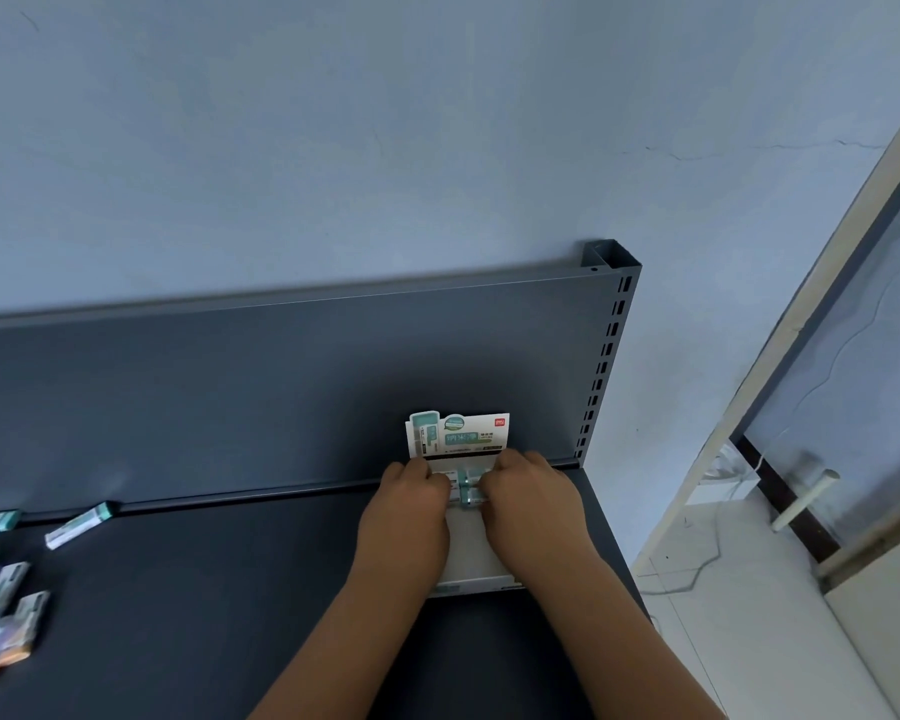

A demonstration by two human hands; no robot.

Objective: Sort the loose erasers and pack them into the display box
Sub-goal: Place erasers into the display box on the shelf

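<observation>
Dark shelf [230, 615]: display box [473, 561] holds erasers [468, 495].

White display box [471, 556] — teal erasers [470, 495] inside, loose erasers [76, 527] leftward.

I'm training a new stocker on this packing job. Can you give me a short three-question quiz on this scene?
1. Fill in: the loose erasers lie on the shelf to the person's ____.
2. True or false: the display box is already full.
3. Choose: the left hand and right hand are at A) the packed erasers at the box's back, B) the loose erasers, C) the shelf's front edge.
Key: 1 left; 2 false, its front part is bare; 3 A.
</observation>
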